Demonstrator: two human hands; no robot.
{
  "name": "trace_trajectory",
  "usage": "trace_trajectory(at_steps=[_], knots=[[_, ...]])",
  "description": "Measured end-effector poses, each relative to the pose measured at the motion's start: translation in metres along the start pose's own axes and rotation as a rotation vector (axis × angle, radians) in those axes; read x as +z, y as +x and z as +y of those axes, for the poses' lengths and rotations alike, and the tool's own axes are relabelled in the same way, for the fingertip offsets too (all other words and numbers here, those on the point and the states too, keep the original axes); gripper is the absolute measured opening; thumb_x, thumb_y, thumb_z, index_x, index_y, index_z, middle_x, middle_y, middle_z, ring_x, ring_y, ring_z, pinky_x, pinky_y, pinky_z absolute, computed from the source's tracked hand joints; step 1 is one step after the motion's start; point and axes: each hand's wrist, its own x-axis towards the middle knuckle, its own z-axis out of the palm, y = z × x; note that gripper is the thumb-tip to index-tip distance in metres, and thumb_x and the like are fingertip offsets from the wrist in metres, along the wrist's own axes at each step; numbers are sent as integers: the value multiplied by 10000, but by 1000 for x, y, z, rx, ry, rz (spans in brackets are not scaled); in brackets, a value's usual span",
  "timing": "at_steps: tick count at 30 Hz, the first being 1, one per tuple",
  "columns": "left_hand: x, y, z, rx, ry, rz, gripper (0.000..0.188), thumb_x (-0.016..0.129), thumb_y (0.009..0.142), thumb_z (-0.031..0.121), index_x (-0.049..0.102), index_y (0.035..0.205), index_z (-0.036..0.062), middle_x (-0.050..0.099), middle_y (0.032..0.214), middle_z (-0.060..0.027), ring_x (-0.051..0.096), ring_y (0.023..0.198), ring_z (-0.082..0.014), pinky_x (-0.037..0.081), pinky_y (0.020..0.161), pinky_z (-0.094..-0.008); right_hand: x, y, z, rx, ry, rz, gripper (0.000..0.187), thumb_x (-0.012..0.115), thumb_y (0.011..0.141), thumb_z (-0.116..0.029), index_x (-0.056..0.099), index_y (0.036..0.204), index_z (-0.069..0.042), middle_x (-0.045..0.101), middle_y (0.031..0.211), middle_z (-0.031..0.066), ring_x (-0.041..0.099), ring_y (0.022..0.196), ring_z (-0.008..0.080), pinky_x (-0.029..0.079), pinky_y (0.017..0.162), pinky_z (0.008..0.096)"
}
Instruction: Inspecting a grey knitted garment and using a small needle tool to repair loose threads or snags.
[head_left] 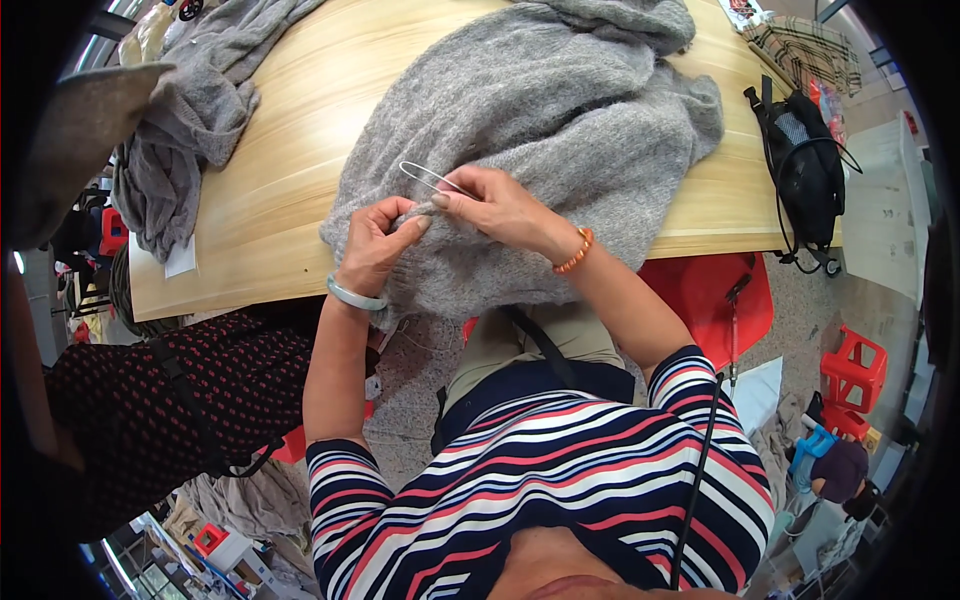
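A grey knitted garment [560, 130] lies bunched over the wooden table and hangs past its near edge toward my lap. My left hand [378, 240], with a pale bangle at the wrist, pinches a fold of the knit between thumb and fingertips. Just to its right, my right hand [495, 208], wearing an orange bead bracelet, closes its thumb and forefinger on a thin white loop [420, 174], which points up and left over the garment. Whether the loop is wire or thread cannot be made out. The two sets of fingertips almost meet at the fold.
Another grey knit [200, 130] drapes over the wooden table's [290, 150] left end, near a person in a dark patterned top [180, 400]. A black bag [805, 165] rests at the table's right end. Red stools [853, 365] stand on the floor at right.
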Motion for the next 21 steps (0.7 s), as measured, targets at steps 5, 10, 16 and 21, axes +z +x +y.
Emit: trace_trajectory(at_steps=[5, 10, 16, 21], knots=[[-4, -2, -7, 11, 55, 16, 81, 695, 909, 68, 681, 977, 28, 642, 853, 65, 537, 751, 1, 422, 679, -174, 14, -55, -16, -483, -774, 560, 266, 629, 952, -155, 639, 1168, 1, 613, 817, 110, 637, 726, 223, 506, 671, 319], [-1, -2, -10, 38, 70, 48, 98, 697, 906, 42, 683, 1000, 15, 645, 863, 60, 543, 757, -3, 427, 676, -167, 29, -76, 5, -382, -717, 400, 294, 613, 933, -112, 642, 1212, -25, 661, 918, 180, 652, 803, 323, 510, 723, 398], [-2, -7, -29, 216, 275, 182, 159, 720, 880, 28, 690, 1033, -2, 649, 881, 50, 557, 776, -19, 445, 701, -172, 39, -68, 0, -212, -581, 370, 407, 584, 938, -96, 569, 1344, -62, 685, 963, 191, 676, 792, 304, 527, 738, 392], [10, -12, -20, 466, 493, 221, 221, 716, 864, 32, 693, 1082, 0, 657, 970, -1, 574, 870, -70, 465, 782, -220, 46, -64, 8, -235, -582, 385, 550, 522, 946, -58, 408, 1482, -105, 684, 882, 177, 676, 731, 276, 530, 736, 392]])
